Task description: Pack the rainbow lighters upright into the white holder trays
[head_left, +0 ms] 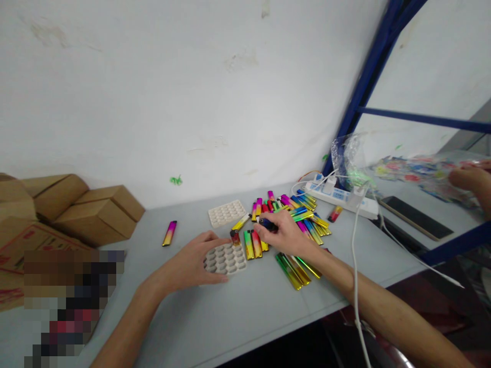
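Note:
My left hand is curved around the left side of a white tray with rows of oval holes, steadying it on the table. A dark red-topped lighter stands upright at the tray's far right corner, by my left fingertips. Between the thumb and fingers of my right hand is a dark blue lighter, held above the table. Just right of the tray lie green, red and gold lighters side by side. Behind my right hand spreads a pile of shiny coloured lighters.
A second holed tray lies near the wall. One purple-yellow lighter is apart on the left. Cardboard boxes stand far left. A power strip, a white cable, a phone and another person's hand with a plastic bag are right.

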Motion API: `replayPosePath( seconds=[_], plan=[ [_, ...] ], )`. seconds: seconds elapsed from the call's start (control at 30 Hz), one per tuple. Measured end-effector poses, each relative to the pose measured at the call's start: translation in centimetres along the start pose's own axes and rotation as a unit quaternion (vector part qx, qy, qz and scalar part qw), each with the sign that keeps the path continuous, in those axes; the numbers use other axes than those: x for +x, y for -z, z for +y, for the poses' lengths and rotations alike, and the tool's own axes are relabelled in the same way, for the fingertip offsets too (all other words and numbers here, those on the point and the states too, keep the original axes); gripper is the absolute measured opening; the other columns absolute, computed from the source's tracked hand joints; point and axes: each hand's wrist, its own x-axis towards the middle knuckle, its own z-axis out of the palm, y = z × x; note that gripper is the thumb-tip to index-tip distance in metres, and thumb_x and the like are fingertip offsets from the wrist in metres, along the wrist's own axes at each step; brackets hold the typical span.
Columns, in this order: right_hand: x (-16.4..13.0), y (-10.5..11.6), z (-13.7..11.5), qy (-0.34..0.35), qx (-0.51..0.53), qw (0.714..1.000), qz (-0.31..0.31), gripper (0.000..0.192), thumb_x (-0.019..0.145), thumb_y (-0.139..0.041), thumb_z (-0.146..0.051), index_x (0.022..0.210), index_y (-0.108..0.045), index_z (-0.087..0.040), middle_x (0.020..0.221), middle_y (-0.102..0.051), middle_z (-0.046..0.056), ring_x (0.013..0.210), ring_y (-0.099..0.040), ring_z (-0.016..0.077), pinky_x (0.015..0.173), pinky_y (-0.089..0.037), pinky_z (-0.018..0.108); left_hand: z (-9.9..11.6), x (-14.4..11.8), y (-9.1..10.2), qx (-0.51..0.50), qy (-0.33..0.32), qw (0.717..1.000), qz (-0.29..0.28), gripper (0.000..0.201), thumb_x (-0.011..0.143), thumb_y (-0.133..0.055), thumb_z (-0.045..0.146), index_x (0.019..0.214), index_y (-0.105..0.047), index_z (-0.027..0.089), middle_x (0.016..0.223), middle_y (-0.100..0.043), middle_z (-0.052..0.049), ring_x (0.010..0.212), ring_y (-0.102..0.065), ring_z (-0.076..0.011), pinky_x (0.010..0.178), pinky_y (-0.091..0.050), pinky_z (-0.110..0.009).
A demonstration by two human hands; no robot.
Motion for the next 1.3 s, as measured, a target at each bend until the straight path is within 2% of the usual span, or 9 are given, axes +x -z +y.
replayPosePath(
  seconds=[0.3, 0.43, 0.5, 0.6, 0.7, 0.83, 1.0, 1.13, 1.3],
  plan=[
    [0.0, -0.1, 0.0, -0.005, 0.021, 1.000, -0.017, 0.039, 0.101, -0.056, -0.044, 0.071, -0.049, -0.020, 0.059, -0.038, -0.007, 0.054, -0.035, 0.0092, 0.054, -0.025, 0.025, -0.2, 0.0, -0.1, -0.010, -0.005, 1.000, 0.004, 0.079, 0.075, -0.089, 0.048, 0.148, -0.063, 0.030, 0.131, -0.064, -0.007, 0.122, -0.066, -0.0295, 0.114, -0.050, -0.041],
    [-0.1, -0.2, 0.2, -0.007, 0.053, 0.998, -0.013, 0.032, 0.109, -0.052, -0.046, 0.104, -0.063, -0.017, 0.085, -0.064, 0.001, 0.074, -0.057, 0.0146, 0.067, -0.042, 0.026, 0.0, 0.1, -0.2, -0.007, 0.001, 1.000, 0.024, 0.077, 0.073, -0.090, 0.049, 0.143, -0.067, 0.028, 0.130, -0.066, -0.007, 0.121, -0.067, -0.0309, 0.113, -0.052, -0.043],
    [0.0, -0.2, 0.2, 0.016, 0.073, 0.997, -0.023, 0.032, 0.112, -0.047, -0.043, 0.115, -0.064, -0.017, 0.098, -0.067, 0.005, 0.086, -0.061, 0.0173, 0.078, -0.048, 0.030, 0.0, 0.2, -0.4, -0.003, 0.008, 0.999, 0.037, 0.076, 0.072, -0.090, 0.050, 0.141, -0.068, 0.027, 0.130, -0.067, -0.008, 0.122, -0.067, -0.0319, 0.112, -0.052, -0.043],
    [0.1, -0.1, 0.2, 0.075, 0.071, 0.994, -0.036, 0.033, 0.112, -0.050, -0.044, 0.112, -0.071, -0.018, 0.104, -0.066, 0.008, 0.101, -0.061, 0.0209, 0.091, -0.051, 0.036, 0.0, 0.4, -0.6, 0.000, 0.010, 0.999, 0.050, 0.074, 0.071, -0.090, 0.050, 0.137, -0.070, 0.024, 0.131, -0.067, -0.010, 0.123, -0.066, -0.0326, 0.113, -0.052, -0.044],
    [0.2, 0.0, 0.2, 0.105, 0.070, 0.991, -0.038, 0.030, 0.109, -0.059, -0.043, 0.112, -0.077, -0.019, 0.096, -0.065, 0.006, 0.095, -0.060, 0.0203, 0.086, -0.052, 0.035, -0.1, 0.4, -0.7, -0.001, 0.009, 0.999, 0.051, 0.072, 0.071, -0.090, 0.049, 0.136, -0.070, 0.024, 0.132, -0.066, -0.010, 0.123, -0.066, -0.0321, 0.113, -0.051, -0.044],
    [0.1, -0.3, 0.4, 0.094, 0.084, 0.990, -0.058, 0.026, 0.105, -0.067, -0.040, 0.115, -0.078, -0.018, 0.091, -0.072, 0.004, 0.079, -0.063, 0.0162, 0.074, -0.051, 0.029, 0.1, 0.4, -0.7, -0.002, 0.005, 0.999, 0.051, 0.069, 0.072, -0.089, 0.049, 0.134, -0.071, 0.026, 0.130, -0.067, -0.010, 0.121, -0.066, -0.0319, 0.113, -0.051, -0.046],
    [-0.1, -1.0, 1.2, 0.094, -0.015, 0.992, -0.084, 0.025, 0.105, -0.068, -0.036, 0.119, -0.076, -0.017, 0.111, -0.080, 0.010, 0.097, -0.073, 0.0211, 0.087, -0.055, 0.033, 0.3, 0.5, -0.5, -0.005, -0.008, 0.999, 0.050, 0.069, 0.072, -0.090, 0.048, 0.134, -0.071, 0.025, 0.132, -0.067, -0.010, 0.125, -0.064, -0.0336, 0.114, -0.051, -0.047],
    [-0.1, -1.5, 1.8, 0.098, -0.075, 0.985, -0.120, 0.023, 0.105, -0.068, -0.034, 0.118, -0.076, -0.017, 0.111, -0.079, 0.012, 0.101, -0.073, 0.0234, 0.090, -0.055, 0.034, 0.4, 0.5, -0.5, 0.003, -0.006, 0.999, 0.042, 0.070, 0.073, -0.089, 0.049, 0.136, -0.070, 0.025, 0.134, -0.067, -0.010, 0.127, -0.063, -0.0337, 0.115, -0.050, -0.047],
    [0.0, -1.7, 2.0, 0.085, -0.071, 0.986, -0.126, 0.022, 0.104, -0.070, -0.033, 0.119, -0.075, -0.018, 0.111, -0.079, 0.011, 0.102, -0.073, 0.0227, 0.092, -0.055, 0.034, 0.3, 0.4, -0.5, 0.007, -0.009, 0.999, 0.042, 0.072, 0.073, -0.089, 0.049, 0.137, -0.069, 0.025, 0.133, -0.068, -0.009, 0.127, -0.063, -0.0331, 0.114, -0.050, -0.046]
  ],
)
